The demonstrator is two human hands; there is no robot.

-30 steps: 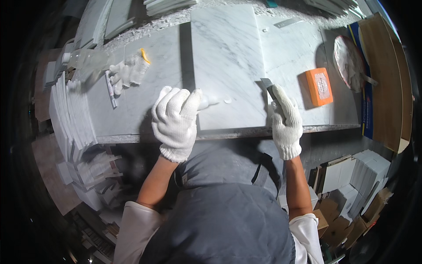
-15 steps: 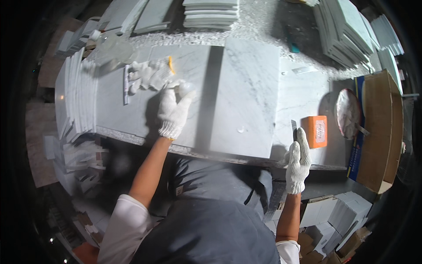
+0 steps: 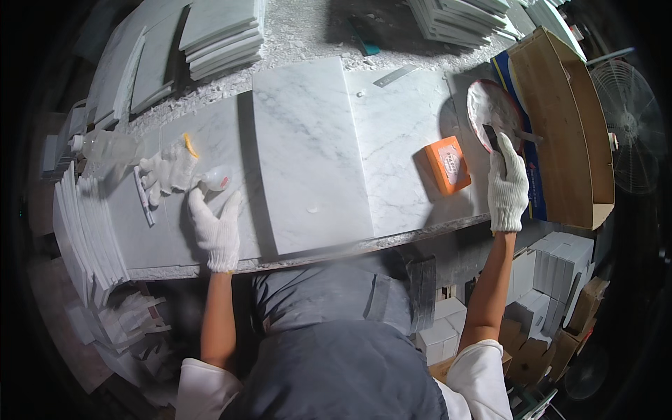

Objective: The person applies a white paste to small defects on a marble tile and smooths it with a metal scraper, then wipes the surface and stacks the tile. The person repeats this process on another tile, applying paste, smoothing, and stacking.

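My right hand (image 3: 509, 192), in a white knit glove, is closed on a small dark flat blade (image 3: 493, 137), probably a scraper. The blade's tip lies over a round red-rimmed dish (image 3: 483, 100) holding white paste. Gloved too, my left hand (image 3: 215, 234) has its thumb and fingers spread over the marble surface. By its fingertips is a small translucent rounded container (image 3: 216, 178); whether they touch it, I cannot tell. Between my hands lies a grey-veined marble slab (image 3: 308, 154), a small white blob on it. An orange box (image 3: 447, 165) sits left of my right hand.
Loose white gloves (image 3: 170, 166), a white pen-like stick (image 3: 144, 196) and a clear bottle (image 3: 108, 147) lie at left. Marble slabs (image 3: 220, 38) are stacked behind, others (image 3: 84, 231) lean left. A metal strip (image 3: 395, 75) lies beyond; a cardboard box (image 3: 567, 133) borders the right.
My right hand has moved the blade up and right, past the orange box to the paste dish. My left hand has drawn back from the translucent container. The view has shifted right.
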